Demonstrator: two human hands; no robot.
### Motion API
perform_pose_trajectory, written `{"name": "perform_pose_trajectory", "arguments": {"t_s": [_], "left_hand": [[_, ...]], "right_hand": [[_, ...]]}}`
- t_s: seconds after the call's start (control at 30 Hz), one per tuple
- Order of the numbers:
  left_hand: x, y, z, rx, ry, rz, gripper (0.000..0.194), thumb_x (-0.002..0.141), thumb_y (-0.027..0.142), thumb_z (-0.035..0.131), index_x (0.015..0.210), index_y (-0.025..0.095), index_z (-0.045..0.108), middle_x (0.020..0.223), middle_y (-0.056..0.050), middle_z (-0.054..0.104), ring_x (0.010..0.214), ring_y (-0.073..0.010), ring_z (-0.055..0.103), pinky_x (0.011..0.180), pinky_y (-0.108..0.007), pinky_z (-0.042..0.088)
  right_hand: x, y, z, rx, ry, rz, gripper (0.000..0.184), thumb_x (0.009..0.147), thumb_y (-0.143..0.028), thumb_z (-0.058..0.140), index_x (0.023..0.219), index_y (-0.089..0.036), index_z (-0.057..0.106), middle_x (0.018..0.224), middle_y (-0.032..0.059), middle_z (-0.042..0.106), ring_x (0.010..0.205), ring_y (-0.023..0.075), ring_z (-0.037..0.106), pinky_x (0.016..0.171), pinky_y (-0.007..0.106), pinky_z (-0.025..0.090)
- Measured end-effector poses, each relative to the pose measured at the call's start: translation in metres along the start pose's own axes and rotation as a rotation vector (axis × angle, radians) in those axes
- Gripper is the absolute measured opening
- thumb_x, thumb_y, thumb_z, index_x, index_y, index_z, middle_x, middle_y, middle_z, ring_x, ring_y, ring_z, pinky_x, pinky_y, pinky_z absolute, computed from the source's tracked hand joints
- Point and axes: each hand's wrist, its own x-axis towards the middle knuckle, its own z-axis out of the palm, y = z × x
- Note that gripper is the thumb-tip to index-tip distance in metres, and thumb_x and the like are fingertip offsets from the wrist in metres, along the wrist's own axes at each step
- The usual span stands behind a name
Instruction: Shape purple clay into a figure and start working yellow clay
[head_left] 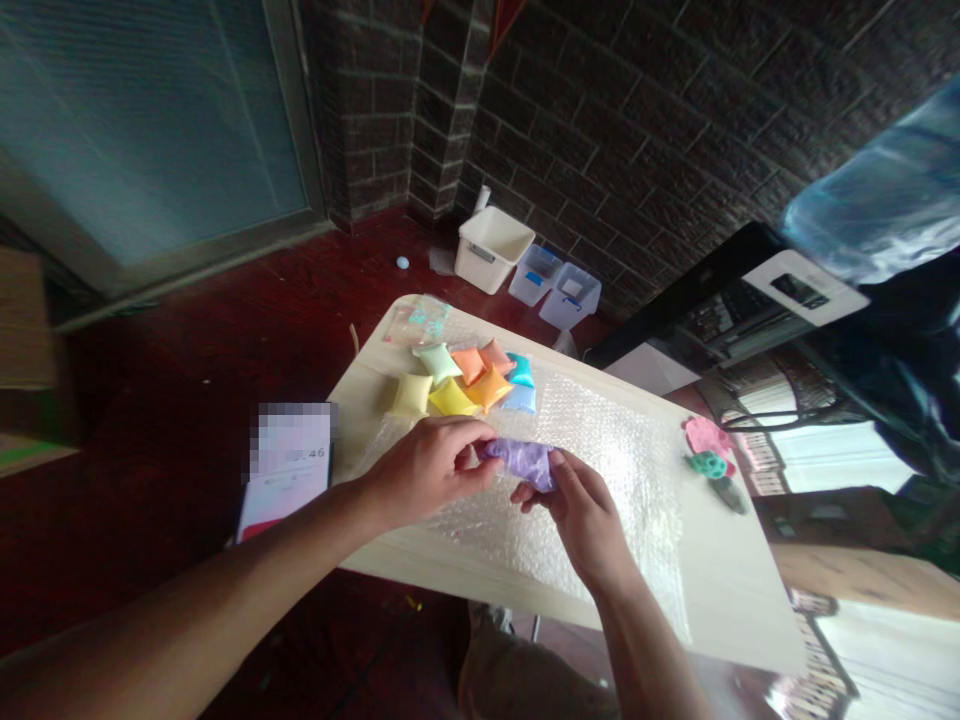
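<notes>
Between my two hands, above the table, is a small purple packet (525, 462) in clear, wrinkled plastic. My left hand (442, 460) pinches its left end between thumb and fingers. The thumb and fingers of my right hand (581, 505) close on its right end. Beneath lies a sheet of bubble wrap (615, 450) spread over the pale table. Just beyond my left hand sit several pillow-shaped packets, among them a yellow packet (454, 398), an orange packet (491, 388), a pale green packet (435, 361) and a blue packet (519, 399).
Pink and green pieces (709, 440) lie at the table's right end. A clear plastic bag (420, 320) rests at the far left corner. A phone (289, 470) stands by the left edge. On the floor beyond are a white basket (480, 265) and two clear bins (571, 295).
</notes>
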Motion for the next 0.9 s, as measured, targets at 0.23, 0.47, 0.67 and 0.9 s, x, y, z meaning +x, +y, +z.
{"name": "perform_pose_trajectory", "arguments": {"t_s": [0.23, 0.47, 0.67, 0.9], "left_hand": [[0.0015, -0.0020, -0.0036, 0.013, 0.003, 0.002, 0.011, 0.090, 0.022, 0.066, 0.093, 0.014, 0.073, 0.071, 0.001, 0.067, 0.063, -0.0121, 0.060, 0.061, -0.025, 0.045], [0.0022, -0.0007, -0.0071, -0.024, -0.006, -0.028, 0.014, 0.090, 0.025, 0.066, 0.094, 0.014, 0.074, 0.072, -0.001, 0.069, 0.065, -0.0131, 0.063, 0.062, -0.025, 0.047], [0.0045, 0.0008, -0.0071, -0.099, 0.005, -0.039, 0.011, 0.091, 0.023, 0.066, 0.092, 0.015, 0.073, 0.078, -0.001, 0.072, 0.068, -0.0127, 0.064, 0.064, -0.024, 0.049], [0.0023, -0.0011, -0.0030, -0.307, -0.082, -0.159, 0.024, 0.091, 0.030, 0.072, 0.109, 0.014, 0.076, 0.093, -0.005, 0.077, 0.077, -0.0151, 0.065, 0.069, -0.026, 0.052]], "right_hand": [[0.0026, 0.0013, -0.0003, 0.002, 0.103, -0.044, 0.034, 0.096, -0.047, 0.075, 0.081, -0.017, 0.077, 0.068, 0.0060, 0.074, 0.064, 0.0189, 0.069, 0.062, 0.030, 0.055], [0.0021, 0.0013, -0.0004, 0.045, 0.137, -0.098, 0.033, 0.096, -0.044, 0.075, 0.077, -0.017, 0.076, 0.066, 0.0034, 0.070, 0.063, 0.0178, 0.067, 0.060, 0.029, 0.054], [0.0026, 0.0005, -0.0009, 0.060, 0.155, -0.123, 0.030, 0.097, -0.042, 0.075, 0.079, -0.017, 0.077, 0.065, 0.0022, 0.068, 0.062, 0.0176, 0.067, 0.057, 0.028, 0.052], [-0.0004, 0.0004, -0.0005, 0.048, 0.044, -0.089, 0.033, 0.101, -0.046, 0.069, 0.083, -0.018, 0.075, 0.070, 0.0052, 0.074, 0.066, 0.0191, 0.069, 0.062, 0.030, 0.055]]}}
